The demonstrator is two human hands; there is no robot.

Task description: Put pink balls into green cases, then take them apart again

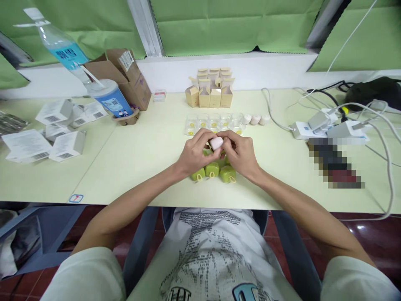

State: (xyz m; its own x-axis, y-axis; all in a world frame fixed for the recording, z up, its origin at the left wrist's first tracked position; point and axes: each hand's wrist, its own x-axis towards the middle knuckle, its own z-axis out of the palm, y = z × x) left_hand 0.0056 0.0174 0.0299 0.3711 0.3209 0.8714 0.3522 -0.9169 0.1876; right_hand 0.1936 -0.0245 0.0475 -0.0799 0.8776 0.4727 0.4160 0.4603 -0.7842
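A small pale pink rounded case (216,143) is held above the table, between my two hands. The thumb and fingers of my left hand (199,151) are closed around it. My right hand (242,154) pinches at its right side, and its fingertips partly hide what they grip. Just below my hands lie several green rounded cases (212,169) with pale yellow loops, some of them partly covered. Beyond my fingers stand clear plastic containers (214,122) with yellow round stickers. To their right, a row of pale pink rounded pieces (255,120) sits on the table.
Open small yellow boxes (215,97) stand at the back. White boxes (64,144), a blue cup (114,102), a bottle (64,48) and a cardboard box (138,83) are at left. A power strip (308,130) with cables and a blurred dark object (335,163) lie at right.
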